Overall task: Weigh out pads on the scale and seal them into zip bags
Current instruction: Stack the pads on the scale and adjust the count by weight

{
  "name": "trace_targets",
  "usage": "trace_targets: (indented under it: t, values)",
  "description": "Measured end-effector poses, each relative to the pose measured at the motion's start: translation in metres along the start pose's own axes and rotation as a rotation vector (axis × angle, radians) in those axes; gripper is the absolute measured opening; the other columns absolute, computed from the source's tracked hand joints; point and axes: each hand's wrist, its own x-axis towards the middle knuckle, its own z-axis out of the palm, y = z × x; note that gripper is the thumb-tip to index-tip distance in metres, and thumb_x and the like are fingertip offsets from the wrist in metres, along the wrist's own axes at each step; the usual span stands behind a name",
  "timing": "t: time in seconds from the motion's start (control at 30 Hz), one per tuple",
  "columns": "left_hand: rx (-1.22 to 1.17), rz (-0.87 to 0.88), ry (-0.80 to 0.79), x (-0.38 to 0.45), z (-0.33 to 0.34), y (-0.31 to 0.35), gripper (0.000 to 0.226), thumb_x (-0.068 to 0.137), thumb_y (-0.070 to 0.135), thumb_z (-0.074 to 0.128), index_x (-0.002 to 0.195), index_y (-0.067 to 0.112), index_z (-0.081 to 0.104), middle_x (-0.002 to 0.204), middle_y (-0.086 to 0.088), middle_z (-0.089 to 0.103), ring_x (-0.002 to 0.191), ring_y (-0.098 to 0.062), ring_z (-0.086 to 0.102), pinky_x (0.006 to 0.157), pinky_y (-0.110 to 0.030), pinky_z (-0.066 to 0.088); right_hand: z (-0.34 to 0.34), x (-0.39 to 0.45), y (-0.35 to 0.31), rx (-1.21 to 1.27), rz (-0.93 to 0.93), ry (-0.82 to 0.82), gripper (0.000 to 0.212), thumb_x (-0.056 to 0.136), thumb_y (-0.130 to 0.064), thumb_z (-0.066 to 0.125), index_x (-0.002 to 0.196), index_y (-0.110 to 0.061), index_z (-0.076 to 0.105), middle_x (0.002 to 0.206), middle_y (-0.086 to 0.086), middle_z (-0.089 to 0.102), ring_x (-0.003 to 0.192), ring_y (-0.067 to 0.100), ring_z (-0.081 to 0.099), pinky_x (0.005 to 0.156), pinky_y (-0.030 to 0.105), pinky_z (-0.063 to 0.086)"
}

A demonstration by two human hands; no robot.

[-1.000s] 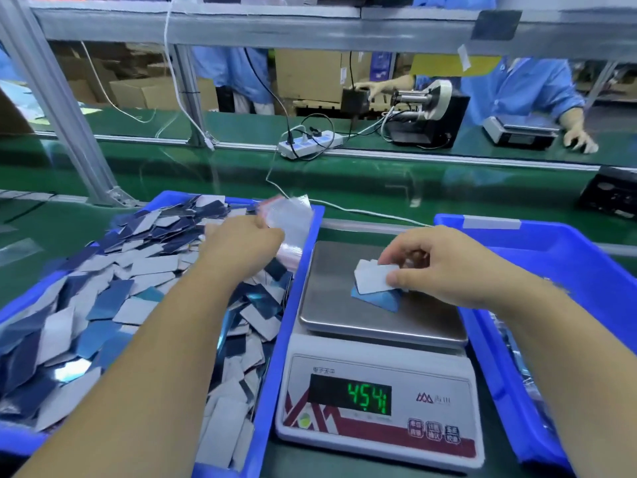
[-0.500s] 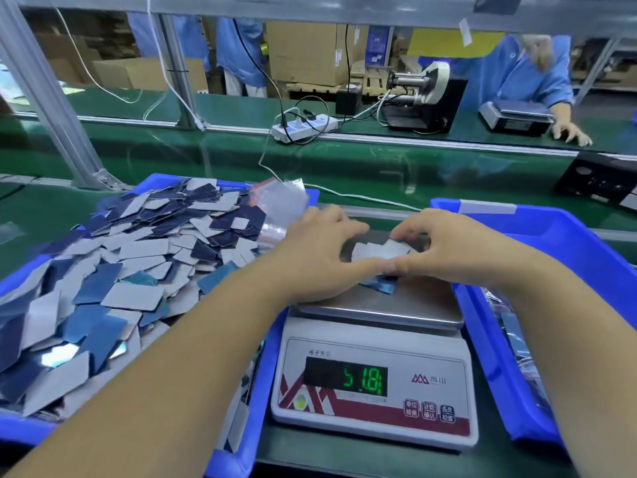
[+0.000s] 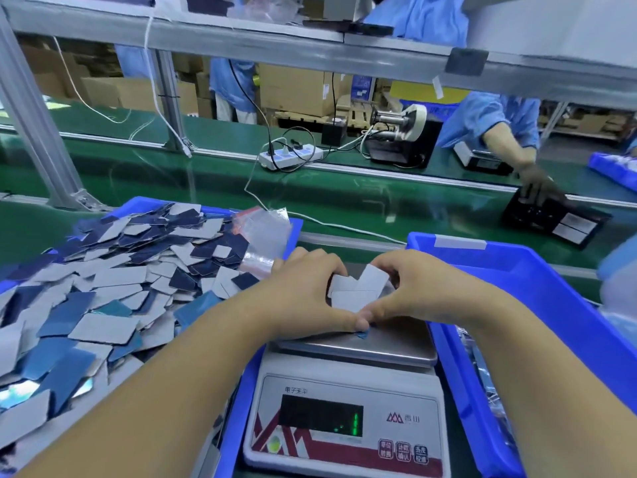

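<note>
Left hand (image 3: 303, 291) and right hand (image 3: 417, 288) curled around a small stack of pads (image 3: 358, 288) above the scale (image 3: 348, 405), thumbs touching; display shows 1.

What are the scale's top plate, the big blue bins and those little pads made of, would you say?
The scale's top plate looks like brushed stainless steel: grey, with a dull sheen. The blue bins look like moulded plastic: one even colour, smooth glossy walls. The pads are flat pieces, matte pale grey on one face, shiny blue on the other; perhaps film-backed foam, hard to tell.
</note>
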Motion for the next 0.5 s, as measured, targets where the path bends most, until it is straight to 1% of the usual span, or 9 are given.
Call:
trace_targets:
  t: [0.07, 0.13, 0.17, 0.2, 0.27, 0.33, 0.4, 0.5]
  values:
    - [-0.063, -0.030, 0.000, -0.001, -0.001, 0.000, 0.056, 0.065, 0.066, 0.078, 0.105, 0.043, 0.046, 0.103, 0.019, 0.046, 0.100, -0.006, 0.043, 0.075, -0.025, 0.038, -0.003, 0.001, -0.006, -0.012, 0.011, -0.028, 0.036, 0.060, -0.051, 0.087, 0.083, -0.039, 0.063, 0.082, -0.024, 0.065, 0.074, -0.005, 0.059, 0.060, 0.015, 0.043]
    - [-0.103, -0.035, -0.001, -0.002, -0.002, -0.001, 0.056, 0.064, 0.064, 0.080, 0.101, 0.046, 0.042, 0.107, 0.014, 0.052, 0.099, -0.009, 0.049, 0.069, -0.025, 0.039, -0.006, 0.004, -0.013, -0.041, 0.027, -0.050, 0.042, 0.059, -0.051, 0.088, 0.088, -0.036, 0.061, 0.083, -0.021, 0.065, 0.078, -0.001, 0.061, 0.069, 0.025, 0.050]
    - [-0.111, -0.027, 0.000, -0.002, -0.003, -0.001, 0.057, 0.064, 0.064, 0.080, 0.103, 0.048, 0.041, 0.108, 0.016, 0.054, 0.097, -0.005, 0.050, 0.067, -0.023, 0.038, -0.007, 0.005, -0.017, -0.056, 0.031, -0.062, 0.045, 0.058, -0.051, 0.088, 0.088, -0.034, 0.059, 0.082, -0.018, 0.065, 0.079, 0.004, 0.061, 0.072, 0.029, 0.050]
    - [-0.116, -0.018, 0.002, -0.003, -0.004, -0.001, 0.059, 0.065, 0.063, 0.081, 0.105, 0.049, 0.041, 0.107, 0.020, 0.053, 0.094, 0.000, 0.050, 0.066, -0.019, 0.036, -0.009, 0.007, -0.020, -0.065, 0.032, -0.074, 0.047, 0.057, -0.051, 0.088, 0.088, -0.033, 0.058, 0.081, -0.016, 0.065, 0.078, 0.007, 0.061, 0.071, 0.032, 0.050]
    - [-0.129, -0.006, 0.010, -0.004, -0.005, -0.001, 0.061, 0.065, 0.062, 0.081, 0.108, 0.049, 0.041, 0.104, 0.026, 0.052, 0.086, 0.014, 0.049, 0.062, -0.014, 0.033, -0.009, 0.010, -0.023, -0.050, 0.022, -0.085, 0.047, 0.056, -0.049, 0.089, 0.086, -0.032, 0.057, 0.080, -0.013, 0.064, 0.076, 0.010, 0.059, 0.069, 0.032, 0.047]
    - [-0.148, -0.004, 0.014, -0.006, -0.005, -0.002, 0.060, 0.066, 0.061, 0.081, 0.109, 0.049, 0.041, 0.104, 0.028, 0.052, 0.081, 0.021, 0.047, 0.060, -0.014, 0.033, -0.006, 0.010, -0.020, 0.004, 0.008, -0.066, 0.046, 0.056, -0.046, 0.089, 0.085, -0.032, 0.057, 0.083, -0.011, 0.065, 0.077, 0.009, 0.058, 0.071, 0.033, 0.048]
    - [-0.156, -0.002, 0.022, -0.007, -0.005, -0.003, 0.059, 0.067, 0.060, 0.080, 0.108, 0.050, 0.040, 0.105, 0.026, 0.053, 0.082, 0.020, 0.047, 0.060, -0.014, 0.034, -0.003, 0.008, -0.017, 0.044, -0.002, -0.036, 0.046, 0.054, -0.048, 0.088, 0.085, -0.037, 0.055, 0.083, -0.014, 0.066, 0.074, 0.004, 0.058, 0.070, 0.031, 0.049]
    - [-0.156, 0.009, 0.029, -0.007, -0.005, -0.003, 0.056, 0.068, 0.060, 0.079, 0.107, 0.051, 0.040, 0.109, 0.021, 0.054, 0.087, 0.010, 0.050, 0.065, -0.018, 0.037, -0.001, 0.008, -0.015, 0.051, -0.031, -0.025, 0.043, 0.057, -0.047, 0.087, 0.083, -0.042, 0.053, 0.082, -0.019, 0.065, 0.068, -0.002, 0.056, 0.065, 0.026, 0.046]
